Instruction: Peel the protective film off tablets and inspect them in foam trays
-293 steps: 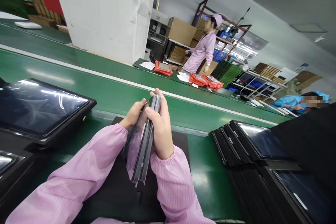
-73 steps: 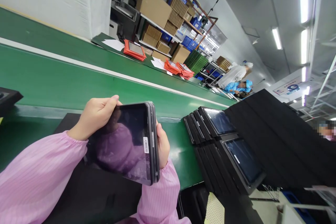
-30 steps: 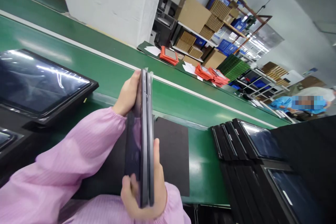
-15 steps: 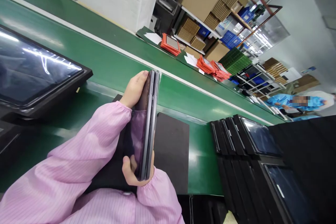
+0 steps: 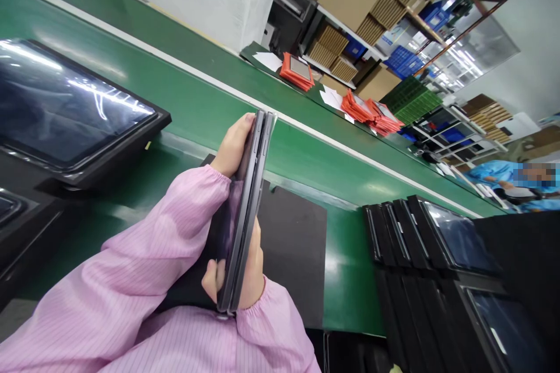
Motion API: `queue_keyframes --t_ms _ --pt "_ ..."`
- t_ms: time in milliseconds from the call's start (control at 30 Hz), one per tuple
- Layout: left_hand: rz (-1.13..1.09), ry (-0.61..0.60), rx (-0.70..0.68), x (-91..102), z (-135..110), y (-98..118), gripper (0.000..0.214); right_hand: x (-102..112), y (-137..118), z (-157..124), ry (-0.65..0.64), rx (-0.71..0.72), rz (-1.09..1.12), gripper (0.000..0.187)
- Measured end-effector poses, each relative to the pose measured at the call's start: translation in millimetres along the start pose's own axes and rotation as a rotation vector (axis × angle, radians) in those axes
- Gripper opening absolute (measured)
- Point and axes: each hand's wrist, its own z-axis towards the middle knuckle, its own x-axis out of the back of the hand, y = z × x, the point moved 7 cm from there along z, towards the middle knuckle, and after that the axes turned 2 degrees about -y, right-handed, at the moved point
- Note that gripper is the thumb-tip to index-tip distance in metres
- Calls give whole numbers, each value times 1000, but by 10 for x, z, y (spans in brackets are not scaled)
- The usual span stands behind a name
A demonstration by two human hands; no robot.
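Two dark tablets (image 5: 245,215), pressed together face to face or back to back, stand edge-on toward me above a black mat (image 5: 297,245). At their far end, my left hand (image 5: 237,144) is closed on them from the left side. My right hand (image 5: 251,268) grips the near end, its palm on the right side and a thumb showing at the left. The left tablet's glossy face reflects my pink sleeve. Side buttons show along the upper part of the edges. Some fingers are hidden behind the tablets.
Tablets with glossy screens in black trays lie at the left (image 5: 74,105). More black-cased tablets (image 5: 455,239) are stacked at the right. Beyond the white strip on the green bench are orange-framed devices (image 5: 297,71) and papers (image 5: 331,97). A person in blue (image 5: 503,178) is at far right.
The tablets have turned more edge-on, and their near end has come a little toward me. My right hand's palm shows more. The view has shifted slightly, moving the surroundings to the right.
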Motion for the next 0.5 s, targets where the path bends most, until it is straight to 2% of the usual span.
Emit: queue_keyframes --t_ms 67,233,433,500 --pt "-41 8 -14 28 31 12 53 -6 30 66 40 43 82 94" --pt "-60 55 -61 136 149 12 45 -102 156 215 11 119 118 96" --pt "-85 9 -63 81 135 70 46 -104 113 130 159 31 201 82" --pt "-79 -5 -70 58 112 118 45 -122 96 71 162 19 173 88"
